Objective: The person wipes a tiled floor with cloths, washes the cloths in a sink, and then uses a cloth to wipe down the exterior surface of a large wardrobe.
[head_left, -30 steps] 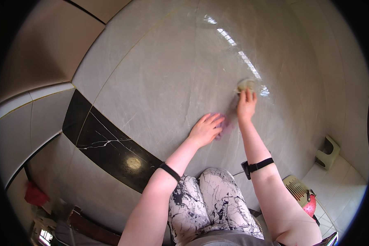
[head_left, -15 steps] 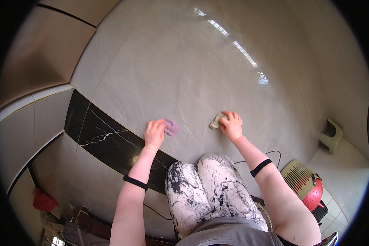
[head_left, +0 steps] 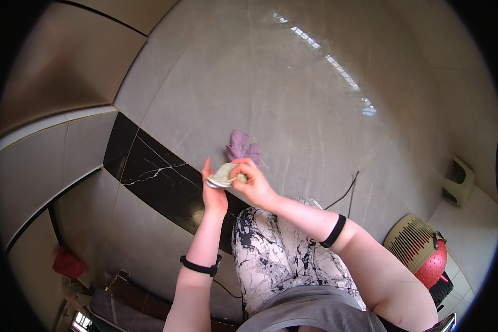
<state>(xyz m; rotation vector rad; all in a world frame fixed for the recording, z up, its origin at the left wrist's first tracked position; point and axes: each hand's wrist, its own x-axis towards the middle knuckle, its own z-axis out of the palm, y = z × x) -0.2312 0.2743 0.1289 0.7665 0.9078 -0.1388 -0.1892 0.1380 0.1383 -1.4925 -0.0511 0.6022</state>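
Note:
On the grey tiled floor (head_left: 310,99) lies a crumpled purple cloth (head_left: 238,145), just beyond my hands. A folded pale green cloth (head_left: 221,176) is pinched in the curled fingers of my right hand (head_left: 254,182). My left hand (head_left: 214,198) is turned palm up beside it with fingers stretched out. The pale cloth rests against that palm, covering part of the fingers. Both hands meet in front of my knees, above the black floor strip (head_left: 166,177) with white veins. Part of the purple cloth is hidden behind my right hand.
An olive plastic stool (head_left: 458,182) stands at the right. Closer, a beige slatted basket (head_left: 409,238) leans by a red knobbly ball (head_left: 432,264). A thin dark cable (head_left: 346,193) runs over the floor near my right knee. Brown cabinet panels (head_left: 66,61) rise at the left.
My left hand has let go of the purple cloth, now lying on the floor, and turned palm up. My right hand has lifted the pale green cloth and carried it left to my left hand.

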